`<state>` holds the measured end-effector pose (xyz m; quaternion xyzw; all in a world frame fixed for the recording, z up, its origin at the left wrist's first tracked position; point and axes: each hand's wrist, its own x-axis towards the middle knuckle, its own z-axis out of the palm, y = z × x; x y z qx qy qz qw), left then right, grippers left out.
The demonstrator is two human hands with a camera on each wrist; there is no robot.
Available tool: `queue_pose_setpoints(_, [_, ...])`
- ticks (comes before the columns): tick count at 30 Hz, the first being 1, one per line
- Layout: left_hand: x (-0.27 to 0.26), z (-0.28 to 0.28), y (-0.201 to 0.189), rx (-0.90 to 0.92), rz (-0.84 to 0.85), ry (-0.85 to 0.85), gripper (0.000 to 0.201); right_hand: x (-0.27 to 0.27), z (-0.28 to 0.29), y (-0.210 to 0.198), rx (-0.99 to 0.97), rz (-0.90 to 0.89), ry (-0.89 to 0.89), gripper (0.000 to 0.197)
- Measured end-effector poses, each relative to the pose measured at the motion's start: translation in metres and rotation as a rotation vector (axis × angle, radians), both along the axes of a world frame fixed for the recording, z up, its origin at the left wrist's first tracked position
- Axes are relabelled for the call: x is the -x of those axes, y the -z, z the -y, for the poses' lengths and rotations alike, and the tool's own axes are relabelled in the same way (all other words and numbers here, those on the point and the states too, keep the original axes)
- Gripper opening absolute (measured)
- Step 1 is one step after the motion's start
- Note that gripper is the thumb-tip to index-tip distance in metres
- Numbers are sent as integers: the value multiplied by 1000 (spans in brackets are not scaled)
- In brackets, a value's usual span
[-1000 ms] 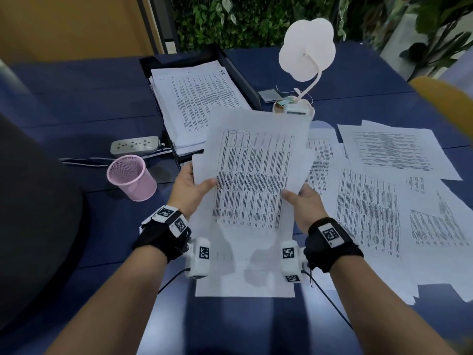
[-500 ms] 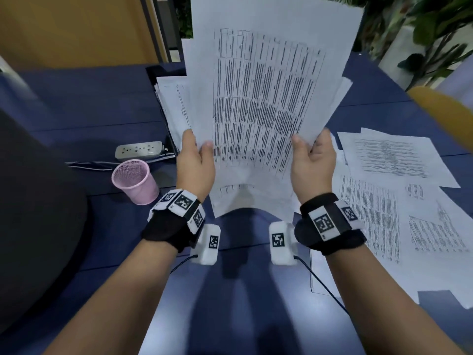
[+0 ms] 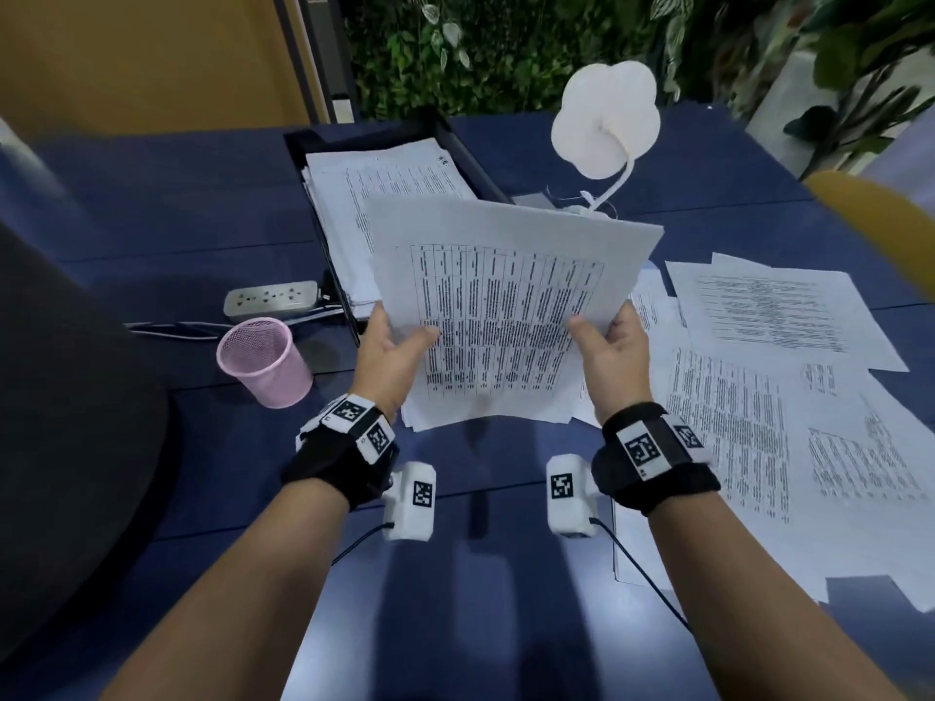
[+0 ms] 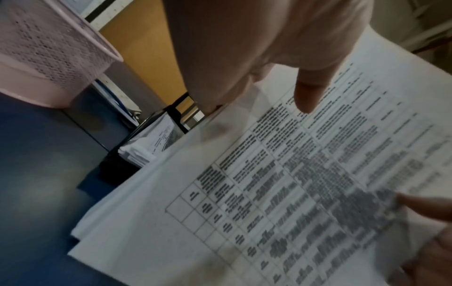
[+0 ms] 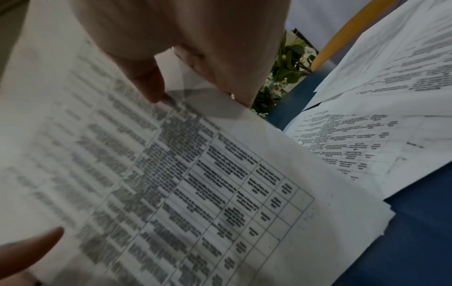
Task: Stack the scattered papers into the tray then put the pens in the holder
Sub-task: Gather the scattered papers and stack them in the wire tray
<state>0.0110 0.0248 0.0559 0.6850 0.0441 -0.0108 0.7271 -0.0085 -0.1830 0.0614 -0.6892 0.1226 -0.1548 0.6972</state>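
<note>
Both hands hold a stack of printed papers (image 3: pixel 506 306) above the blue table, tilted with its lower edge just over the table. My left hand (image 3: pixel 392 354) grips the stack's left edge, thumb on top, also seen in the left wrist view on the stack (image 4: pixel 281 193). My right hand (image 3: pixel 607 346) grips the right edge with its thumb on the print (image 5: pixel 171 174). The black tray (image 3: pixel 324 235) beyond the stack holds a pile of papers (image 3: pixel 374 189). A pink mesh holder (image 3: pixel 263 361) stands left of my left hand. No pens are visible.
Several loose papers (image 3: pixel 759 376) lie scattered on the table's right side. A grey power strip (image 3: pixel 270 298) with its cable lies left of the tray. A white cloud-shaped lamp (image 3: pixel 604 118) stands behind the stack. A dark chair back (image 3: pixel 60 422) fills the left.
The stack was lifted off the table and raised upright half a second ago; now both hands have lowered and tilted it back down toward the table, in front of the tray.
</note>
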Motion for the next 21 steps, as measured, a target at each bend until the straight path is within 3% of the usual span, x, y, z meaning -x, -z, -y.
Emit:
queue_pose_setpoints(1, [1, 2, 1, -18, -31, 25, 76, -1, -2, 1, 4, -4, -11, 30])
queue_pose_setpoints(3, [5, 10, -2, -52, -8, 32, 61, -2, -6, 1, 38, 3, -15, 27])
queue_pose_setpoints(8, [-4, 12, -10, -82, 112, -100, 54, -3, -8, -6, 44, 76, 36, 26])
queue_pose_setpoints(12, [-12, 0, -10, -35, 153, -132, 31, -5, -7, -5, 65, 76, 29, 28])
queue_pose_setpoints(17, [-8, 5, -16, 2, 194, -85, 35, -6, -10, -6, 44, 132, 54, 31])
queue_pose_setpoints(21, [-5, 9, -9, 26, 131, -89, 41, -10, -10, 2, 16, 93, 31, 32])
